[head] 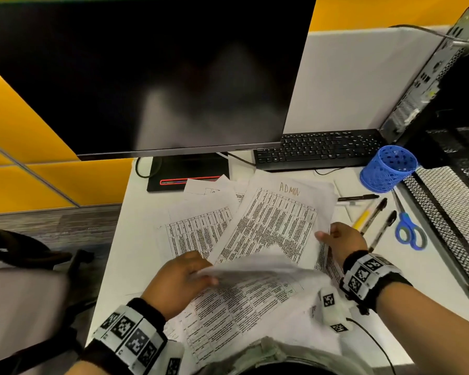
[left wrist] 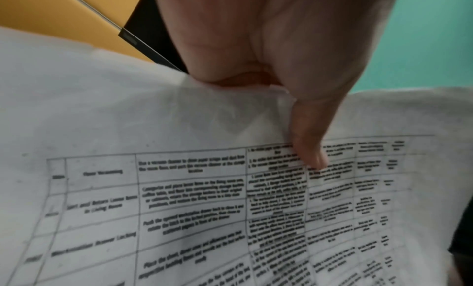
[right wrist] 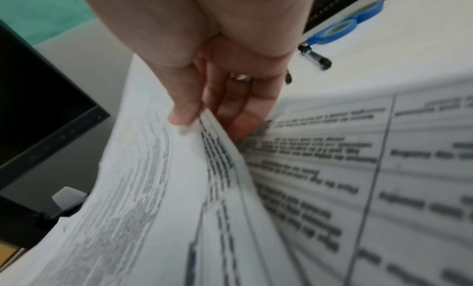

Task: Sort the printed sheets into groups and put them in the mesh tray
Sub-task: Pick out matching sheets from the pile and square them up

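Printed sheets with tables lie fanned over the white desk (head: 114,266). The one marked ADMIN (head: 276,220) is lifted at its right edge, pinched by my right hand (head: 336,239) between thumb and fingers (right wrist: 243,126). My left hand (head: 184,277) pinches the top edge of a nearer sheet (head: 244,299), thumb on the print (left wrist: 309,148), with the sheet's top bent up. More sheets (head: 198,226) lie flat to the left. The black mesh tray (head: 444,212) stands at the right edge of the desk.
A dark monitor (head: 146,77) looms over the back of the desk, its base (head: 184,174) behind the sheets. A keyboard (head: 320,150), a blue mesh cup (head: 387,169), several pens (head: 374,215) and blue scissors (head: 409,231) lie right of the papers. A computer tower (head: 431,71) stands at far right.
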{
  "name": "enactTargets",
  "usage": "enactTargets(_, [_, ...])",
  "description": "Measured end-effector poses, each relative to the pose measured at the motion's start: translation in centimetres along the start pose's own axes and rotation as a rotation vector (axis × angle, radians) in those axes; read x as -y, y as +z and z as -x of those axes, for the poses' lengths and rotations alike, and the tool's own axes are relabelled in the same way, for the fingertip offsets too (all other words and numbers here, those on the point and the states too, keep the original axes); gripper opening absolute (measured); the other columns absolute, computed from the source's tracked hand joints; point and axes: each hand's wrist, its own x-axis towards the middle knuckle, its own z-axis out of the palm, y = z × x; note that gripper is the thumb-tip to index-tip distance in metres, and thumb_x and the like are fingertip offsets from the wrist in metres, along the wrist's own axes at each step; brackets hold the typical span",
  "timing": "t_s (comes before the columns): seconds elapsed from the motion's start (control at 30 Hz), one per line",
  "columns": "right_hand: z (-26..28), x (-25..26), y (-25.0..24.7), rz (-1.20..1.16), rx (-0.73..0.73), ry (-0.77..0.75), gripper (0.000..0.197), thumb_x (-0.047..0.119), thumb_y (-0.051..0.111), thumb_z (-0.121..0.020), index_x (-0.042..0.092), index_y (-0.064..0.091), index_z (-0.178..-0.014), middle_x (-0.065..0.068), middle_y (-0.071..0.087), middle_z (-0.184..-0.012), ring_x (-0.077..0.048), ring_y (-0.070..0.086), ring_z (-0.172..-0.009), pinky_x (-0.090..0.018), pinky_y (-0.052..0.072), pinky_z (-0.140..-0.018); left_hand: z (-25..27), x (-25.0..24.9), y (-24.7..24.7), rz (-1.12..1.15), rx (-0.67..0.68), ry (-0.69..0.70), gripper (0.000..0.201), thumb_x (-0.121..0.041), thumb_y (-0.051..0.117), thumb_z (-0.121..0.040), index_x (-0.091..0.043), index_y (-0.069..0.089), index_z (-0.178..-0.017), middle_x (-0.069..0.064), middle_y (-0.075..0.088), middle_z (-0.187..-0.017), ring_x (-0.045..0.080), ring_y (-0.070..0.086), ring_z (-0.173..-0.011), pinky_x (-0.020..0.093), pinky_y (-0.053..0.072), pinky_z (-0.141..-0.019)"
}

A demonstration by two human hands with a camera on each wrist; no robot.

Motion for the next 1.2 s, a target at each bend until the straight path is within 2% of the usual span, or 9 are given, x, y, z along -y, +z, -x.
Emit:
enactTargets(0.1, [0.3,-0.4,-1.1,-0.275,0.073,-0.081,0.015,0.007,0.061,-0.086,0.016,0.055,-0.076,0.005,0.063,-0.063,-0.012,0.055,-0.059,-0.018,0.046,-0.052,-0.8,-0.7,-1.3,0.055,-0.101,-0.073,0.028,-0.052,0.060,-0.070,-0.026,0.064,-0.080,-0.007,0.057,-0.085,0.007,0.058,-0.074,0.016,0.040,-0.058])
enactTargets(0.37, [1.3,-0.6,-1.0,-0.644,0.150,-0.022,0.029,-0.012,0.055,-0.083,0.015,0.065,-0.083,0.008,0.071,-0.057,-0.006,0.063,-0.049,-0.020,0.054,-0.050,-4.3,-2.3,-1.8,0.335,-0.173,-0.249,0.030,-0.032,0.068,-0.082,-0.023,0.064,-0.111,-0.001,0.071,-0.106,0.017,0.066,-0.097,0.041,0.051,-0.092])
enactTargets(0.5, [2.3,0.5,-0.7,-0.617,0.108,-0.034,0.032,-0.008,0.052,-0.085,0.014,0.066,-0.068,-0.003,0.062,-0.054,-0.016,0.046,-0.048,-0.019,0.038,-0.043,-5.0,-3.1,-0.3,0.339,-0.231,-0.220,0.030,-0.027,0.064,-0.085,-0.024,0.061,-0.115,-0.004,0.070,-0.107,0.016,0.064,-0.100,0.036,0.050,-0.091])
enactTargets(0.57, [3.3,2.0,-1.3,-0.650,0.123,-0.045,0.034,0.001,0.049,-0.091,0.023,0.063,-0.069,0.008,0.060,-0.047,-0.017,0.049,-0.054,-0.019,0.039,-0.046,-5.1,-3.8,-0.4,0.396,-0.326,-0.195,0.023,-0.019,0.066,-0.084,-0.025,0.059,-0.105,-0.008,0.070,-0.095,0.011,0.065,-0.091,0.031,0.050,-0.081])
enactTargets(0.63, [4.8,4.0,-2.0,-0.657,0.191,-0.106,0.031,0.012,0.035,-0.099,0.033,0.053,-0.084,0.028,0.061,-0.047,0.007,0.060,-0.057,-0.007,0.044,-0.055,-5.2,-4.6,-0.8,0.510,-0.420,-0.180,0.031,-0.013,0.068,-0.082,-0.024,0.052,-0.106,-0.010,0.068,-0.092,0.005,0.064,-0.086,0.030,0.050,-0.081])
enactTargets(0.77, [6.2,7.4,-2.8,-0.666,0.211,-0.204,0.031,0.030,0.037,-0.099,0.016,0.058,-0.116,-0.005,0.068,-0.117,-0.014,0.063,-0.098,-0.026,0.046,-0.088,-5.2,-6.3,-1.8,0.685,-0.553,-0.091,0.057,-0.009,0.066,-0.084,-0.030,0.036,-0.127,-0.011,0.065,-0.101,0.003,0.062,-0.092,0.022,0.050,-0.079])
enactTargets(0.87, [7.1,9.7,-3.1,-0.601,0.141,-0.355,0.032,0.000,0.040,-0.094,0.027,0.055,-0.103,-0.005,0.065,-0.115,-0.020,0.060,-0.104,-0.031,0.045,-0.094,-5.1,-8.1,-2.1,0.649,-0.587,-0.002,0.042,-0.015,0.054,-0.092,-0.030,0.039,-0.128,-0.022,0.059,-0.104,-0.004,0.058,-0.096,0.023,0.048,-0.087])
enactTargets(1.03, [8.9,12.2,-4.5,-0.664,-0.059,-0.615,0.026,0.007,0.039,-0.097,0.019,0.050,-0.117,0.014,0.060,-0.104,0.012,0.054,-0.090,-0.008,0.042,-0.087,-3.6,-10.8,-2.7,0.570,-0.745,0.286,0.035,-0.017,0.038,-0.099,-0.049,0.034,-0.113,-0.026,0.051,-0.118,-0.018,0.050,-0.108,0.008,0.040,-0.093])
enactTargets(1.2, [10.0,10.9,-3.7,-0.634,-0.045,-0.688,0.028,0.021,0.050,-0.091,0.024,0.044,-0.118,0.019,0.059,-0.113,0.013,0.056,-0.103,-0.007,0.046,-0.086,-2.4,-10.2,-1.5,0.556,-0.686,0.333,0.037,-0.024,0.040,-0.098,-0.051,0.027,-0.119,-0.028,0.045,-0.121,-0.023,0.044,-0.111,0.000,0.037,-0.091])
